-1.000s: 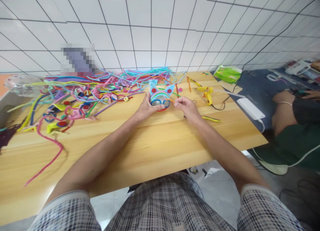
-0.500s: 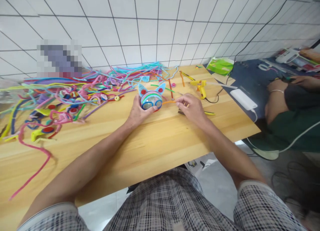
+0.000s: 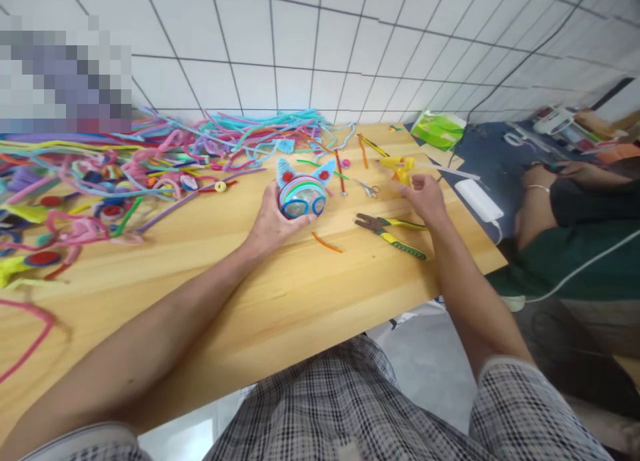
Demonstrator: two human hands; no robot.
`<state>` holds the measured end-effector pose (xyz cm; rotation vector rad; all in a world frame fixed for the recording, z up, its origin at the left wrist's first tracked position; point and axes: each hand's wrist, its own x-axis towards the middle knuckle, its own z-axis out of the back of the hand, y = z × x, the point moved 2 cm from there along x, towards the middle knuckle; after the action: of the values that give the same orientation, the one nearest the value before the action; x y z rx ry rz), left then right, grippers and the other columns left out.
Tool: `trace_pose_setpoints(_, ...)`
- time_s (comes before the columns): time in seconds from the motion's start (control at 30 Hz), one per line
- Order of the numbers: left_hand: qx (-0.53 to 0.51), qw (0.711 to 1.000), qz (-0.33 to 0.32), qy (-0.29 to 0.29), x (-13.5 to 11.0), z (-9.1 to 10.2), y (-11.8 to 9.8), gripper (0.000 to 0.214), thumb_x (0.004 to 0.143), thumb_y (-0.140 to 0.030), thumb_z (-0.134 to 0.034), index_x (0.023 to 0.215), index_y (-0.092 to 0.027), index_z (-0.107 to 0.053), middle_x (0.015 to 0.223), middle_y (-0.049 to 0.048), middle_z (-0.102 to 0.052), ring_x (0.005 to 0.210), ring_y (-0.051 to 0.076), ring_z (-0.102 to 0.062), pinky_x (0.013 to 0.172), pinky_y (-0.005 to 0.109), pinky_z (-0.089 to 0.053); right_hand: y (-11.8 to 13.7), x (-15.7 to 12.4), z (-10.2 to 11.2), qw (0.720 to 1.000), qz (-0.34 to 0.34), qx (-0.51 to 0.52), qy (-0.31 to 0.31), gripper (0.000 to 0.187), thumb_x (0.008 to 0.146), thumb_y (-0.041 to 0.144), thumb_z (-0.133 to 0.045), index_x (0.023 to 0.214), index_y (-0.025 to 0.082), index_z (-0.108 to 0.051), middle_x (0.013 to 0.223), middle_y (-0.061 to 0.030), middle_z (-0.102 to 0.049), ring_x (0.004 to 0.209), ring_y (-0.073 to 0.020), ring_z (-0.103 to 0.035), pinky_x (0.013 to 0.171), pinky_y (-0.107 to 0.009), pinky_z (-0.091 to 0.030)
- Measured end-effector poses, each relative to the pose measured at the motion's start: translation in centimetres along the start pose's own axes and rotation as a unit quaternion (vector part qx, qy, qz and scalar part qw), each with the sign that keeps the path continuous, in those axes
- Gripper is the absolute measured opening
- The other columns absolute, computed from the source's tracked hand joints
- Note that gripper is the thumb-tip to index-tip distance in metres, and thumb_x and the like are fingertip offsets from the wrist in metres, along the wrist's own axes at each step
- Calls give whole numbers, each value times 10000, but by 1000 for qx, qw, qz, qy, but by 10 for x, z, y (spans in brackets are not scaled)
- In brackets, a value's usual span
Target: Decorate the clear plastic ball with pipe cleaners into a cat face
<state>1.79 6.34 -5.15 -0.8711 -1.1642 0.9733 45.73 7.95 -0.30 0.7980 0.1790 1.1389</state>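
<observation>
My left hand is closed round a small round cat-shaped craft wound from blue and coloured pipe cleaners, with two blue ears and red dots, held just above the wooden table. My right hand reaches to the right and touches the handle of a yellow glue gun; its fingers are curled there, and I cannot make out whether they grip it. A short orange pipe cleaner lies loose on the table between my hands.
Yellow-handled pliers lie near my right wrist, small scissors beyond them. A big tangle of coloured pipe cleaners covers the table's left and back. Another person's arm rests at the right by a white power bank and a green packet.
My right hand let go of the orange pipe cleaner, which now lies on the table, and moved right to the glue gun. The view has shifted.
</observation>
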Motion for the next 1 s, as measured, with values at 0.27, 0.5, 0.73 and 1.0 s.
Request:
trace_pose_setpoints(0.27, 15, 998, -45, 30, -1, -3, 4, 1106, 763, -560, -1079, 1634, -209, -493, 1646, 208, -629, 1602, 413, -648, 1408, 585, -518, 16, 37, -23, 991, -52, -66, 106, 257, 864, 433, -889, 1000, 229, -813, 1065, -145, -870, 1043, -359, -805, 1002, -535, -645)
trace_pose_setpoints(0.5, 48, 996, -70, -38, 0, -5, 5, 1064, 789, -496, -1094, 1634, -274, -486, 1641, 183, -649, 1578, 403, -662, 1375, 597, -537, 70, 14, -11, 982, 69, 139, 108, 290, 908, 523, -835, 1052, 271, -841, 940, -58, -793, 848, -268, -729, 846, -457, -625)
trace_pose_setpoints(0.73, 75, 986, -98, -114, 3, -3, 10, 1075, 808, -507, -1105, 1654, -277, -484, 1600, 175, -632, 1554, 421, -646, 1360, 624, -536, 149, -79, 7, 933, 209, 197, 219, 242, 969, 548, -885, 1058, 325, -860, 1111, -56, -872, 1057, -314, -825, 966, -499, -686)
trace_pose_setpoints(1.0, 64, 990, -93, -83, 1, -6, 5, 1116, 807, -610, -1113, 1656, -276, -471, 1673, 186, -613, 1632, 432, -612, 1409, 614, -507, 157, -111, 9, 891, 382, 61, 238, 177, 1113, 446, -772, 1271, 378, -812, 1216, -56, -888, 1127, -329, -856, 1020, -510, -708)
